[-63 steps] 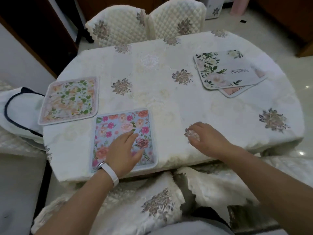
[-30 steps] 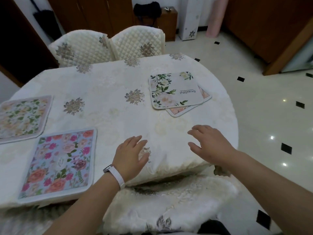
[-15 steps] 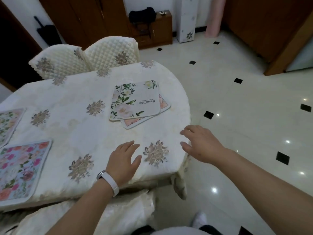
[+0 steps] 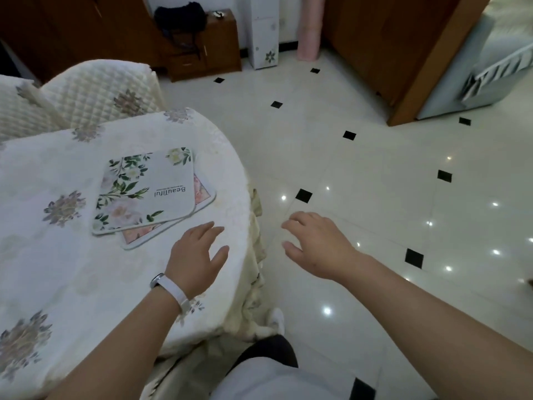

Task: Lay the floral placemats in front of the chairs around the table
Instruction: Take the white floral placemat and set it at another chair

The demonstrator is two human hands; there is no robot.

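Two floral placemats lie stacked near the table's right end: a white one with green leaves and the word "Beautiful" (image 4: 145,190) on top, and a pink one (image 4: 138,236) under it, only its edges showing. My left hand (image 4: 196,256), with a white wristband, hovers open over the cloth-covered table (image 4: 72,269), just right of the stack and not touching it. My right hand (image 4: 313,243) is open too, held out past the table's edge above the floor. Neither hand holds anything.
Two quilted cream chairs (image 4: 95,93) stand at the table's far side. Right of the table is glossy white tiled floor (image 4: 375,183) with black diamonds. A wooden cabinet (image 4: 202,50), a pink roll (image 4: 308,30) and a wooden door frame (image 4: 409,90) line the far wall.
The view has swung right along the table; the two laid placemats at the left have left the frame. Both hands moved right, the left nearing the stacked mats, the right passing beyond the table edge.
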